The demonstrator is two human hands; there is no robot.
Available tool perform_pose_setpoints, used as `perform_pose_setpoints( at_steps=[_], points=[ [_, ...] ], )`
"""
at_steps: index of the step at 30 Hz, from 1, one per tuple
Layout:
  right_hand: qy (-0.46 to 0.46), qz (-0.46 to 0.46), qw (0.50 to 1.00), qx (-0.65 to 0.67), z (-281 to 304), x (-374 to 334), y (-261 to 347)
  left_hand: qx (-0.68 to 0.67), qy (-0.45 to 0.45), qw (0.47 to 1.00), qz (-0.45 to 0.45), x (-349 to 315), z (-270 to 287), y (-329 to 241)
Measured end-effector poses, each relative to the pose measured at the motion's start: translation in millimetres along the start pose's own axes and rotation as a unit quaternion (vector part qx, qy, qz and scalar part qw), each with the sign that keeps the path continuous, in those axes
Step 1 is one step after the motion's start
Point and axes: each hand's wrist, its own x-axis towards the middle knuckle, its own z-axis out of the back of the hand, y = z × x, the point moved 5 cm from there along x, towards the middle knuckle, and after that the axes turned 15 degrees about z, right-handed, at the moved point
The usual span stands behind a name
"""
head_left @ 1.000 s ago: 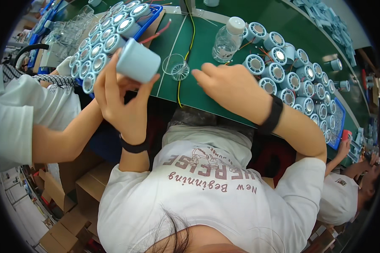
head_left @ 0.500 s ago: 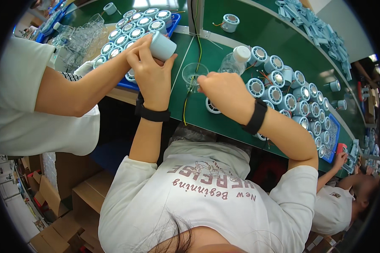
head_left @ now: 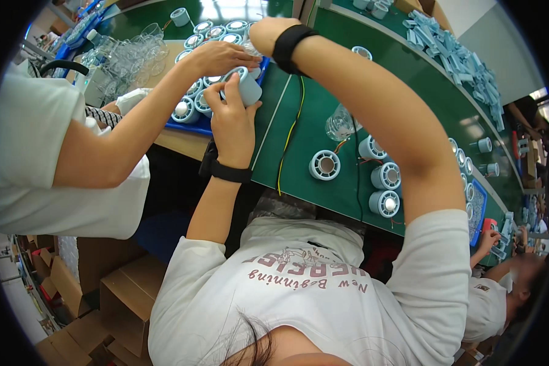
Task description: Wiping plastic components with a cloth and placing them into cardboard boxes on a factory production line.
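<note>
My left hand (head_left: 233, 127) is closed around a light blue round motor housing (head_left: 250, 91), tilted beside the right edge of the blue tray (head_left: 192, 126). Several similar housings (head_left: 183, 110) with round metal centres fill that tray. My right hand (head_left: 273, 35) reaches across to the far right corner of the tray; its fingers are hidden behind the back of the hand. A co-worker's hand (head_left: 222, 58) extends over the tray from the left, just beyond my left hand. Nearest me on the green table, another housing (head_left: 324, 165) lies with its ring face up.
Clear plastic cups (head_left: 143, 55) are piled left of the tray. A clear bottle (head_left: 338, 125) lies under my right forearm. More housings (head_left: 385, 175) stand to the right, with a blue tray (head_left: 479, 207) beyond. A yellow-green cable (head_left: 291, 131) crosses the table. Light blue pieces (head_left: 451, 52) are heaped far right.
My right hand has moved from the middle of the table, where it was at a clear cup, up and left to the tray. My left hand still holds the housing, slightly lower.
</note>
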Motion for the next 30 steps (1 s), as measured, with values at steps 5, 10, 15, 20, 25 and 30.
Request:
perform_pose_setpoints(
  at_steps=[5, 10, 15, 20, 25, 30],
  points=[
    [-0.029, -0.035, 0.998, 0.05, -19, 46, 4, 0.049, -0.012, 0.998, 0.036, 12, 6, 19],
    [-0.031, -0.025, 0.999, 0.011, -47, 72, 0, 0.113, -0.042, 0.992, 0.047, 38, -1, 34],
    [-0.07, 0.114, 0.987, 0.086, -10, 42, 22, 0.104, -0.015, 0.994, 0.003, 35, -11, 52],
    [-0.099, 0.119, 0.983, 0.099, 68, -126, -33, 0.195, -0.091, 0.977, -0.014, 33, -11, 54],
    [-0.146, -0.33, 0.897, 0.256, 76, -366, -232, 0.198, -0.097, 0.973, -0.063, 12, -6, 7],
    [0.172, -0.437, 0.868, -0.163, -38, -607, -452, 0.295, -0.09, 0.946, -0.102, -6, -24, -14]
  ],
)
